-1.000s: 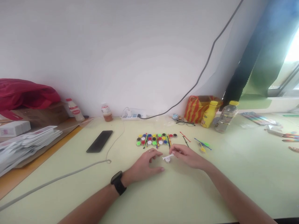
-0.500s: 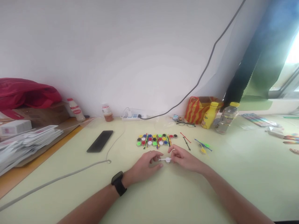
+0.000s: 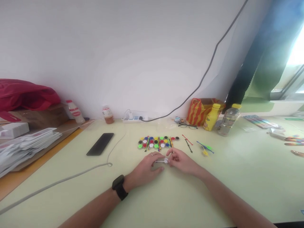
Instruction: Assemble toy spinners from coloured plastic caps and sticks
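A small white round piece with a white stick (image 3: pixel 165 161) is low over the pale green table between my hands. My right hand (image 3: pixel 181 161) pinches its round end. Around the stick end, my left hand (image 3: pixel 148 167) is curved with thumb and fingers apart; whether its fingers touch the stick is hard to tell. Beyond my hands lies a block of coloured discs (image 3: pixel 151 146) with coloured sticks across them. Red and black sticks (image 3: pixel 188 145) lie to the right, near a yellow disc (image 3: pixel 204 153) with blue and green sticks.
A black phone (image 3: pixel 100 144) and a grey cable (image 3: pixel 71 175) lie on the left. Glasses (image 3: pixel 187 126), a yellow bottle (image 3: pixel 212 117) and a clear bottle (image 3: pixel 229 120) stand or lie at the back right. A power strip (image 3: pixel 133 119) sits by the wall.
My right hand has moved slightly left with the white piece, whose stick now reaches further in between my left thumb and fingers. The whole view has shifted a little.
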Tool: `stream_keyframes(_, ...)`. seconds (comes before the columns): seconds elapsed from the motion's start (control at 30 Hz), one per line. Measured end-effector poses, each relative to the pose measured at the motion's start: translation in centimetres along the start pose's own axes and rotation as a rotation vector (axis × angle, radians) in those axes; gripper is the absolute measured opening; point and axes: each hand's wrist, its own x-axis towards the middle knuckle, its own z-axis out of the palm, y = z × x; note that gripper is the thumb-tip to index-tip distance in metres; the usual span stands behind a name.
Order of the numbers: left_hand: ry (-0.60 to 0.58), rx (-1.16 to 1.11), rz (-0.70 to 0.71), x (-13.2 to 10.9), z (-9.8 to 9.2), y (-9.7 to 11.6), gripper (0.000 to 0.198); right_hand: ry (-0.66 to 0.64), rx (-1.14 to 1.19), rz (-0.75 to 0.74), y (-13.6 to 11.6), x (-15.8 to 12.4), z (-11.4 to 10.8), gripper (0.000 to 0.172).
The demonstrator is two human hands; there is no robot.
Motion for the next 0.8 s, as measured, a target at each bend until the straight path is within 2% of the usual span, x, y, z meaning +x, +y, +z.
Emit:
stream_keyframes(0.13,-0.002,0.078,0.066,-0.1,0.0,0.1,0.041,-0.027,0.030,0.005,-0.5,-0.1,0.1,0.027)
stream_keyframes(0.37,0.044,0.227,0.115,-0.1,0.0,-0.2,0.022,0.022,0.040,0.100,-0.6,0.1,0.2,0.020)
stream_keyframes(0.67,0.082,0.266,0.127,0.0,-0.3,0.1,0.006,0.033,0.013,0.074,-0.1,0.3,0.8,0.018)
stream_keyframes(0.8,0.110,0.300,0.149,0.0,-0.6,0.4,0.007,0.045,0.030,0.020,0.0,0.4,1.2,0.019)
